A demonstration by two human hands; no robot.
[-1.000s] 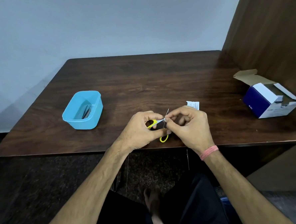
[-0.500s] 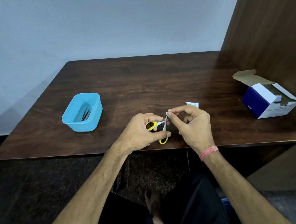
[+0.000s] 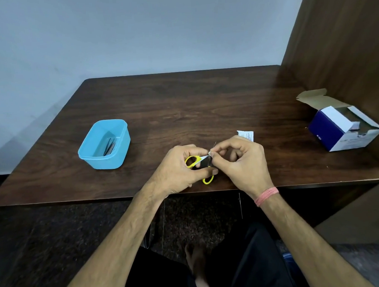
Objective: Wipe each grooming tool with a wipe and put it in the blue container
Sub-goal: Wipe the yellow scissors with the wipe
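From where I'm standing, this looks like it's somewhere in the middle. The blue container (image 3: 104, 145) sits on the left part of the table (image 3: 181, 104) and already has a couple of thin dark tools (image 3: 109, 145) lying in it, so I'd guess those are wiped and done. Can't tell exactly what they are, too small and dark.

Right now it's the little yellow-handled scissors (image 3: 200, 165) getting cleaned, held just above the near edge of the table. The left hand (image 3: 177, 170) is wrapped around the handle end, fingers curled through or over the loops. The right hand (image 3: 243, 162) is pinching a small white wipe (image 3: 206, 157) against the blades, thumb and forefinger squeezed together on it. The wipe is mostly hidden by the fingers, so I only see a sliver.

There's a torn white sachet (image 3: 245, 135) lying just behind the right hand, and an opened blue and white box (image 3: 343, 131) well off to the right.

What's left, I reckon: finish the blades, then drop the scissors in the container. I don't see any other tools waiting on the table, so this might be the last one.
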